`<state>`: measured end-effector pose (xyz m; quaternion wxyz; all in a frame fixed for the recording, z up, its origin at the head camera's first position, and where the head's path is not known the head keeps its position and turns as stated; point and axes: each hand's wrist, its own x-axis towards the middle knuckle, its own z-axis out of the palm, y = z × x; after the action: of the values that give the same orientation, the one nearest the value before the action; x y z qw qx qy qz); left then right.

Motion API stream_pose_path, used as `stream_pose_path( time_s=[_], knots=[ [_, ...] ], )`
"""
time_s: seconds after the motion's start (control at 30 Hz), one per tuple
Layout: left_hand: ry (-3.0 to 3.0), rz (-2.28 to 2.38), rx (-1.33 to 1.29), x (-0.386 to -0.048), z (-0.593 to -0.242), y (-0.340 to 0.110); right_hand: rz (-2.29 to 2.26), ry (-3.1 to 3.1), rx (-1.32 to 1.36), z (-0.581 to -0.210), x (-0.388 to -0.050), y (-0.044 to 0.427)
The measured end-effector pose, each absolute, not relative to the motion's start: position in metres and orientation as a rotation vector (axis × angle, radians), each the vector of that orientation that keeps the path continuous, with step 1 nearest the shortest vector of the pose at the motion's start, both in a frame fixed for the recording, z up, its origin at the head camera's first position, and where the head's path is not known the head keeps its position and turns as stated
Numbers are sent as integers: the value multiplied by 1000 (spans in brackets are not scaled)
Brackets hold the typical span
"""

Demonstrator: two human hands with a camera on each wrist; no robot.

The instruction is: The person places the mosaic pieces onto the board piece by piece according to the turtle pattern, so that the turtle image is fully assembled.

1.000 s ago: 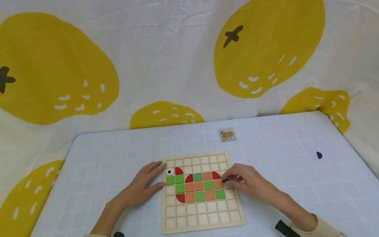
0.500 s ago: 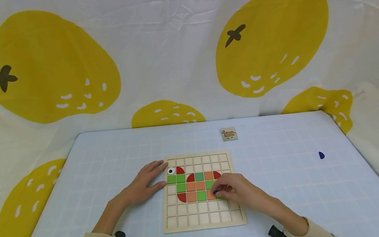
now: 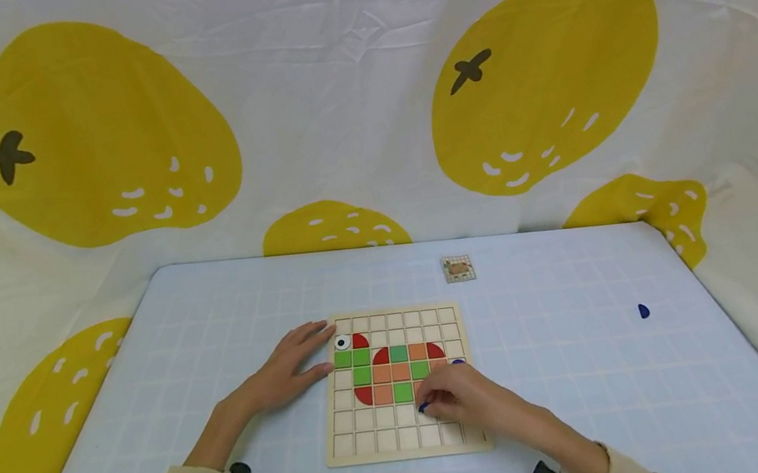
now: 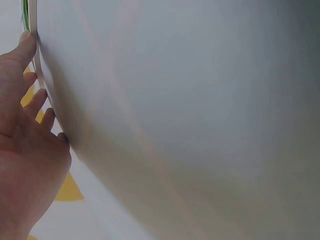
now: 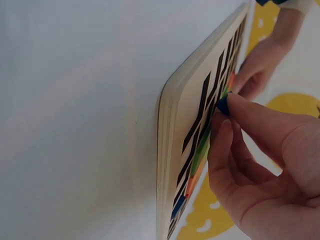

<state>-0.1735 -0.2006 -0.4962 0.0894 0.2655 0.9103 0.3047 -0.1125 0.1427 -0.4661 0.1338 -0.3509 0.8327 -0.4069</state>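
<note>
A square wooden grid board (image 3: 372, 455) lies on the table, with green, orange and red tiles (image 3: 380, 373) and a round eye piece (image 3: 342, 343) in its cells. My right hand (image 3: 462, 398) is over the board's lower right part, pinching a small dark blue piece (image 5: 223, 104) between thumb and fingertips, just below the coloured rows. Another blue piece (image 3: 458, 361) sits in a cell near the board's right edge, partly covered by this hand. My left hand (image 3: 285, 373) rests with fingers extended at the board's left edge, its thumb touching the side in the left wrist view.
A loose blue half-round piece (image 3: 643, 311) lies far to the right on the pale table (image 3: 557, 298). Beyond the board is a small picture card (image 3: 458, 268). A white cloth with yellow fruit shapes (image 3: 542, 81) hangs behind the table.
My right hand has moved left and toward me across the board, still pinching a blue piece. The blue piece near the right edge now shows behind it. My left hand stays put.
</note>
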Motion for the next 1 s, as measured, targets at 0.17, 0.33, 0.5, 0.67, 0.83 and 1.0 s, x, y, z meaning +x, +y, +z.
stream_pose_path(
  time_s=[0.17,0.33,0.5,0.67,0.83,1.0],
  knots=[
    [2709,901,784,-174,-497,-201,-1120,2423,-1020,-466,-109,140],
    [2711,895,803,-174,-497,-201,-1082,2472,-1060,-465,-108,138],
    [2706,905,787,-172,-494,-201,-1076,2469,-1006,-465,-108,138],
    [2710,897,778,-173,-494,-200,-1080,2446,-1011,-464,-109,139],
    [2704,910,785,-173,-496,-201,-1076,2432,-1024,-465,-108,139],
    [2704,916,798,-174,-497,-201,-1087,2429,-1008,-464,-107,139]
  ],
)
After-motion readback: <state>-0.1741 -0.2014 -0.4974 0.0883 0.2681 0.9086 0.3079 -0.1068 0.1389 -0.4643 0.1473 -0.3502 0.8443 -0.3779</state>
